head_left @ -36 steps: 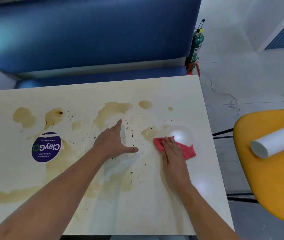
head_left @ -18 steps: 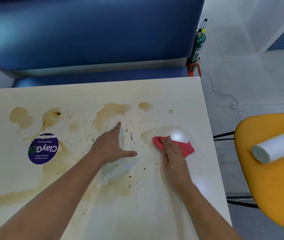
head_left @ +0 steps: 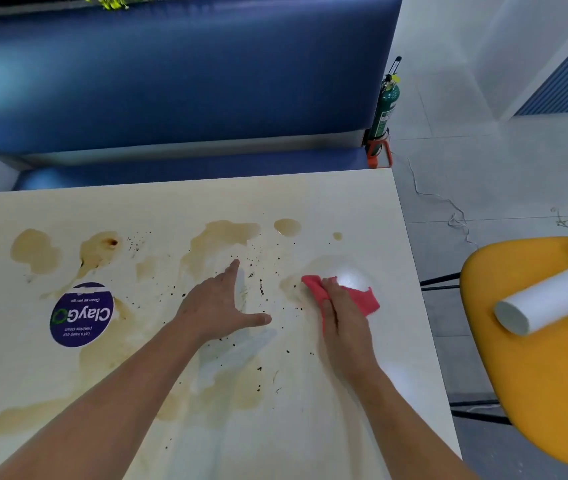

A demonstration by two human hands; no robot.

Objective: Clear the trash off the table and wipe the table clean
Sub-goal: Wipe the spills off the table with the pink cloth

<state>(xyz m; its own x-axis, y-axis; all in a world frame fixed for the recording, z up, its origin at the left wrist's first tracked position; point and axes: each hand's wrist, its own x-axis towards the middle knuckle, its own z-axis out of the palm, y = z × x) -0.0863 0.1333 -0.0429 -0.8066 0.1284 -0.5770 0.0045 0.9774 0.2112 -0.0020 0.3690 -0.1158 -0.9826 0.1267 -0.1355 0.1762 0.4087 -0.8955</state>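
Near right edge of table (head_left: 171, 206), right hand (head_left: 343, 327) pressing pink cloth (head_left: 365, 301) flat, fingers lying together, straight. Left hand (head_left: 215, 306) bracing on top, fingers straight, thumb splaying out. Judging best: keeping cloth flat, pulling overlapping strokes inward, gathering specks (head_left: 261, 285) rather than pushing them off edge. Brown stains (head_left: 230, 233) spreading left and far; open room lying leftward. Chair (head_left: 535, 393) standing close right.

Right hand (head_left: 343, 317) presses a red cloth (head_left: 362, 299) on the stained table (head_left: 310, 202); left hand (head_left: 215, 306) lies flat.
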